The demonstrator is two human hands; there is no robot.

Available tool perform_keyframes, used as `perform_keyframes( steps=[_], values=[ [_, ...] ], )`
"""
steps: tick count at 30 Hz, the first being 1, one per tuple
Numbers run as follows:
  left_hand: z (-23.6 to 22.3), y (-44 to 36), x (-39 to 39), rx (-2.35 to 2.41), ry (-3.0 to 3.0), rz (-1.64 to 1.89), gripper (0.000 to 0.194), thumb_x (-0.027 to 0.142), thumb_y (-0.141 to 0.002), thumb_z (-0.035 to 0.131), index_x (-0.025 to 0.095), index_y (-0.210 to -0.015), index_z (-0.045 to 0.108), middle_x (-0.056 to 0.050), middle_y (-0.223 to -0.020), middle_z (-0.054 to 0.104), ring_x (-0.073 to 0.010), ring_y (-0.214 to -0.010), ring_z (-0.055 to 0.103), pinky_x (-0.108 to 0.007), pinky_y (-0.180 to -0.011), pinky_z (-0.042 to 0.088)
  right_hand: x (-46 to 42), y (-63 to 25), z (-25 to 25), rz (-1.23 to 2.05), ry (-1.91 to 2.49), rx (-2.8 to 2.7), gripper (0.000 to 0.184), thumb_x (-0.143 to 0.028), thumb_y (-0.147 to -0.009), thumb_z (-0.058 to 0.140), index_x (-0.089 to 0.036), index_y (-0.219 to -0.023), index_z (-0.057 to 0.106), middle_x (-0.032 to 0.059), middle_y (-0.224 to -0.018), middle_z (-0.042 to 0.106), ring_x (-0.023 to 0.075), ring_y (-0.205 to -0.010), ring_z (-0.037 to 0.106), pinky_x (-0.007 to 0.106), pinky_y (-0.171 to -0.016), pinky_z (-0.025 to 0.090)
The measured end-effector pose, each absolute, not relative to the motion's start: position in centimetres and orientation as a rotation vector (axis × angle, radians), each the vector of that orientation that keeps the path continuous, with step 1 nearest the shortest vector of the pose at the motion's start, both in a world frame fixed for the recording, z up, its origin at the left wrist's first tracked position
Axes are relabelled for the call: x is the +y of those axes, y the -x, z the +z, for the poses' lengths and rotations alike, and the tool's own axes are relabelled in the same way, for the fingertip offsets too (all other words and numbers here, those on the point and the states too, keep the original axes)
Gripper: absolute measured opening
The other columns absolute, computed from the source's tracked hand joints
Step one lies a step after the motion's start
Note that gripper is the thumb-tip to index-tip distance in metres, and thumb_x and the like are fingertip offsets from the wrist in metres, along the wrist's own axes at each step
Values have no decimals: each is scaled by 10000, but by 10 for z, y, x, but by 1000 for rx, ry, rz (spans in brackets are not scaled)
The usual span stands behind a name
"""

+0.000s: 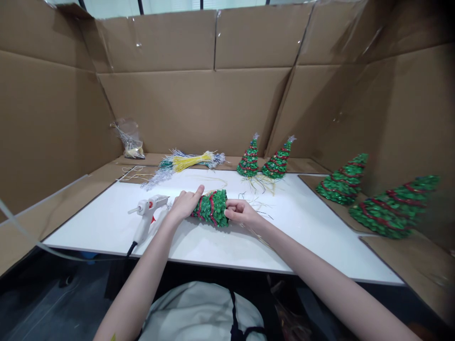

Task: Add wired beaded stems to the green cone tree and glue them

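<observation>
A small green Christmas tree (212, 209) with red garland lies on its side over the white board, its wide base turned to the right. My left hand (185, 204) is closed around its narrow end, hiding the tip. At the base, my right hand (242, 212) has its fingers curled against the rim; whether they pinch something small there I cannot make out. A white hot glue gun (145, 219) with a red trigger stands just left of my left hand. Thin loose wires (261, 232) lie beneath and beside my right forearm.
Two finished-looking trees with silver stars (250, 158) stand at the back; two trees without stars (394, 208) are on the right. Bundled coloured stems (192, 162) and a plastic bag (131, 139) lie at the back left. Cardboard walls (199, 109) enclose the white board (305, 237).
</observation>
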State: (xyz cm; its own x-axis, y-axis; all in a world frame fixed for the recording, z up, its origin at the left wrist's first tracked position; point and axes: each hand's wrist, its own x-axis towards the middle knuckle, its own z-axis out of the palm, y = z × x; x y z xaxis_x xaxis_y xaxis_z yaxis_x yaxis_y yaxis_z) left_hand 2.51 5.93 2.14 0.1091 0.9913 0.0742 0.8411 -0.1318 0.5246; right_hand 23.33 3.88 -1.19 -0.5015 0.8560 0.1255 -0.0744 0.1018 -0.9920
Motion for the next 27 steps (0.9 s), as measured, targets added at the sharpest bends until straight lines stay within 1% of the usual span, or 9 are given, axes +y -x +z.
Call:
perform_keyframes(
  steps=[4, 8, 12, 16, 19, 22, 27],
  values=[
    [24, -25, 58, 1785, -2058, 540, 666, 605, -896, 129, 189, -645, 584, -117, -733, 668, -302, -940, 593, -354, -784, 423, 38, -232, -10, 1512, 801, -1592, 416, -515, -664, 733, -143, -698, 551, -88, -477, 306, 38, -426, 207, 224, -415, 112],
    [24, -25, 58, 1775, -2070, 526, 628, 576, -909, 159, 203, -706, 621, -89, -776, 700, -295, -1020, 572, -354, -865, 410, 37, -232, -9, 1515, 815, -1579, 428, -524, -646, 741, -145, -693, 547, -89, -471, 308, 40, -429, 202, 222, -414, 114],
    [24, -24, 58, 1774, -2075, 514, 617, 566, -912, 169, 207, -773, 651, -80, -854, 719, -292, -1048, 563, -354, -890, 403, 37, -232, -10, 1516, 795, -1582, 415, -511, -657, 739, -148, -687, 540, -92, -470, 296, 39, -424, 204, 222, -414, 117],
    [23, -24, 60, 1775, -2083, 497, 635, 576, -907, 160, 200, -829, 665, -95, -941, 715, -292, -1055, 561, -359, -903, 395, 38, -233, -12, 1517, 780, -1588, 405, -504, -670, 732, -147, -694, 543, -93, -473, 298, 35, -414, 208, 220, -415, 119],
    [22, -24, 61, 1783, -2083, 476, 676, 590, -902, 133, 179, -846, 667, -128, -964, 705, -307, -1062, 557, -374, -905, 394, 38, -233, -13, 1524, 796, -1587, 420, -518, -663, 731, -142, -712, 550, -90, -476, 321, 35, -416, 218, 220, -417, 127],
    [21, -24, 62, 1786, -2084, 460, 708, 605, -896, 112, 166, -833, 665, -151, -972, 698, -322, -1079, 547, -386, -906, 395, 38, -233, -12, 1523, 805, -1583, 423, -520, -662, 732, -143, -709, 546, -90, -476, 315, 36, -419, 211, 221, -420, 127],
    [19, -22, 63, 1770, -2094, 459, 718, 621, -891, 103, 177, -836, 664, -125, -971, 699, -313, -1084, 539, -388, -931, 381, 39, -232, -12, 1517, 792, -1590, 410, -507, -670, 733, -143, -711, 550, -90, -476, 310, 39, -426, 209, 220, -422, 121]
  ],
)
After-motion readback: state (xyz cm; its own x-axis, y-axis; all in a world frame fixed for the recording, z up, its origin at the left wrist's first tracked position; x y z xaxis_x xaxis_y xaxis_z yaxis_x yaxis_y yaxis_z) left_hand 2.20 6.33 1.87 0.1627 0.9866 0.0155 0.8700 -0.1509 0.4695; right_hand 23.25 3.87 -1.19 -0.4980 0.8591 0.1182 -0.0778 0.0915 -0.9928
